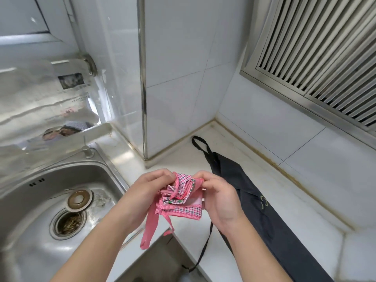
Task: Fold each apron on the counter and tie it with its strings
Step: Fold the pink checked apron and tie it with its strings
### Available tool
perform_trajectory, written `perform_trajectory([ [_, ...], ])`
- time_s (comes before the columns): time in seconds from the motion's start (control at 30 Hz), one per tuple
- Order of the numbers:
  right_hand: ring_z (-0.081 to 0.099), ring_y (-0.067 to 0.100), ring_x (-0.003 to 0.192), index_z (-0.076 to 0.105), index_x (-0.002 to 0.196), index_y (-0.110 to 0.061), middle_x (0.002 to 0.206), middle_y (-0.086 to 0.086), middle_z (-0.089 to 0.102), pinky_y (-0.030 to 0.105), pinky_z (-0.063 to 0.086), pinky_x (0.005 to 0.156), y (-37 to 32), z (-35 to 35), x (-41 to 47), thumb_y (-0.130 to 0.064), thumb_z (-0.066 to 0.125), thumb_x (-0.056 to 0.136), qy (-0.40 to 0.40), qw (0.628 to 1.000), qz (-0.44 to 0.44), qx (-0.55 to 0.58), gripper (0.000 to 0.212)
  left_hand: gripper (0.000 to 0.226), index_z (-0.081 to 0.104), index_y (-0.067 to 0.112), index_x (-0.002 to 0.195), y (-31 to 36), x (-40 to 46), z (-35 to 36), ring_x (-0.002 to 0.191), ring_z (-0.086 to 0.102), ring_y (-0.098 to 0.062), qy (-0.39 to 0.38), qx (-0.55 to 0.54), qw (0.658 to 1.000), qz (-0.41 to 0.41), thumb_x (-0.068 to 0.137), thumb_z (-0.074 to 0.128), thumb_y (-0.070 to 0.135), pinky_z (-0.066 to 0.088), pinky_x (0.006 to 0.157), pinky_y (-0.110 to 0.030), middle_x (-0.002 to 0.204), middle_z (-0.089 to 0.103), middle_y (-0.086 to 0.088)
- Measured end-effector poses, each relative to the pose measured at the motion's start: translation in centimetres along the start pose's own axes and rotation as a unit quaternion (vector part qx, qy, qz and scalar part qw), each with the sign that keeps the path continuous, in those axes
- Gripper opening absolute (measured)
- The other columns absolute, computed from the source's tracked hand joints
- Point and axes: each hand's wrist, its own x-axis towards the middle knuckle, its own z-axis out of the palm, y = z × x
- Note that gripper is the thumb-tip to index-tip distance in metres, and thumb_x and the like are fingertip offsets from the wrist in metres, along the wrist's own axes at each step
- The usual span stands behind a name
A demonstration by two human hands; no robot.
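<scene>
White tiled walls meet in a corner ahead of you, and below them runs a pale stone counter (240, 159) with a yellowed seam along its back edge. To your right, a slatted stainless steel range hood (317, 58) angles down over the counter. To your left sits a stainless steel sink (40, 200), its round strainer drain (68, 223) full of scraps and a brown ringed plug (79, 200) lying just behind the drain.

Now to your hands, right in the middle of the head view. You're holding a small folded bundle, the pink and white checked apron (181, 200), up above the counter's front edge, between the sink and the other cloth. Your left hand (142, 192) has its fingers curled in on the top left of the bundle, pinching fabric there. Your right hand (221, 198) grips the top right corner, thumb and fingers closed on the pink edge. Pink striped strings (150, 228) cross over the front of the bundle and hang loose below it, trailing down past the counter edge.

Just right of your right hand, the long black apron (264, 220) lies on the counter, folded into a narrow strip running from the back corner toward you. Its neck loop (200, 146) rests flat near the wall, and one thin black strap (203, 247) dangles off the front edge.
</scene>
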Motion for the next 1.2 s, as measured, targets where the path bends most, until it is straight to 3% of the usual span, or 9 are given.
perform_trajectory([
  [0.2, 0.068, 0.026, 0.083, 0.061, 0.104, -0.008, 0.095, 0.011, 0.072, 0.038, 0.054, 0.07, -3.0, 1.3, -1.0, -0.022, 0.063, 0.101, 0.031, 0.995, -0.006, -0.091, 0.015, 0.006, 0.06, -0.007, 0.105, 2.3, -1.4, 1.0, 0.035, 0.055, -0.018, -0.001, 0.11, 0.993, 0.049, 0.101, 0.058, -0.004, 0.039, 0.033, -0.018, 0.077, 0.062, -0.027],
  [0.3, 0.079, 0.025, 0.086, 0.052, 0.124, -0.029, 0.103, 0.005, 0.078, 0.043, 0.064, 0.074, -4.3, 1.8, -0.9, -0.018, 0.077, 0.093, 0.016, 0.995, 0.024, -0.097, 0.042, 0.014, 0.064, 0.006, 0.108, 3.1, -1.4, 1.4, 0.054, 0.068, -0.026, 0.032, 0.113, 0.986, 0.114, 0.099, 0.061, -0.005, 0.053, 0.045, -0.028, 0.09, 0.068, -0.031],
  [0.4, 0.079, 0.025, 0.084, 0.066, 0.12, -0.021, 0.101, 0.005, 0.079, 0.045, 0.065, 0.072, -5.3, 1.9, -0.5, -0.016, 0.074, 0.096, 0.024, 0.985, -0.017, -0.172, 0.026, 0.04, 0.06, 0.022, 0.122, 3.2, -0.7, 1.7, 0.08, 0.076, -0.038, 0.099, 0.093, 0.982, 0.133, 0.093, 0.071, -0.003, 0.062, 0.064, -0.043, 0.103, 0.074, -0.01],
  [0.63, 0.076, 0.015, 0.075, 0.06, 0.109, -0.027, 0.095, -0.001, 0.075, 0.04, 0.063, 0.061, -4.9, 2.4, 0.3, -0.015, 0.072, 0.094, 0.118, 0.967, -0.056, -0.216, 0.023, 0.017, 0.069, 0.005, 0.112, 4.1, 0.2, 2.1, 0.076, 0.076, -0.04, 0.074, 0.144, 0.987, 0.007, 0.098, 0.071, 0.015, 0.066, 0.073, -0.049, 0.092, 0.079, -0.017],
  [0.77, 0.058, 0.003, 0.093, 0.048, 0.106, -0.034, 0.104, -0.016, 0.054, 0.02, 0.049, 0.072, -4.7, 2.1, 0.0, -0.022, 0.066, 0.094, 0.225, 0.895, -0.201, -0.329, 0.025, 0.013, 0.067, 0.0, 0.106, 4.4, 0.2, 2.1, 0.065, 0.072, -0.037, 0.137, 0.124, 0.982, 0.025, 0.1, 0.068, 0.011, 0.065, 0.064, -0.04, 0.084, 0.077, -0.022],
  [0.9, 0.056, 0.01, 0.094, 0.051, 0.086, -0.03, 0.089, -0.014, 0.055, 0.019, 0.045, 0.075, -4.1, 3.1, -1.4, -0.034, 0.064, 0.095, 0.153, 0.86, -0.273, -0.404, 0.017, 0.015, 0.068, -0.004, 0.103, 4.1, 0.5, 2.4, 0.057, 0.066, -0.031, 0.203, 0.044, 0.976, 0.064, 0.098, 0.069, 0.011, 0.06, 0.054, -0.035, 0.078, 0.074, -0.021],
  [1.0, 0.065, 0.006, 0.094, 0.049, 0.098, -0.029, 0.092, -0.011, 0.069, 0.019, 0.047, 0.075, -3.3, 3.8, -2.2, -0.05, 0.062, 0.094, 0.092, 0.903, -0.188, -0.374, 0.025, 0.014, 0.069, -0.002, 0.103, 4.0, 0.7, 2.7, 0.067, 0.072, -0.038, 0.233, -0.004, 0.969, 0.083, 0.098, 0.068, 0.011, 0.062, 0.064, -0.045, 0.084, 0.076, -0.02],
  [1.1, 0.071, 0.004, 0.077, 0.048, 0.103, -0.031, 0.078, -0.009, 0.076, 0.022, 0.049, 0.071, -3.1, 4.1, -2.0, -0.031, 0.064, 0.102, 0.021, 0.968, -0.059, -0.241, 0.016, 0.014, 0.068, -0.002, 0.105, 4.0, 0.6, 2.8, 0.071, 0.073, -0.04, 0.235, -0.027, 0.967, 0.089, 0.099, 0.066, 0.011, 0.061, 0.063, -0.045, 0.087, 0.076, -0.021],
  [1.2, 0.046, 0.013, 0.051, 0.064, 0.091, -0.023, 0.056, -0.007, 0.05, 0.035, 0.043, 0.053, -2.8, 3.1, -1.6, -0.018, 0.055, 0.106, -0.003, 0.977, -0.053, -0.205, 0.018, 0.016, 0.066, -0.003, 0.107, 4.0, 0.5, 2.8, 0.062, 0.07, -0.034, 0.223, -0.005, 0.97, 0.095, 0.101, 0.064, 0.011, 0.056, 0.05, -0.034, 0.081, 0.073, -0.022],
])
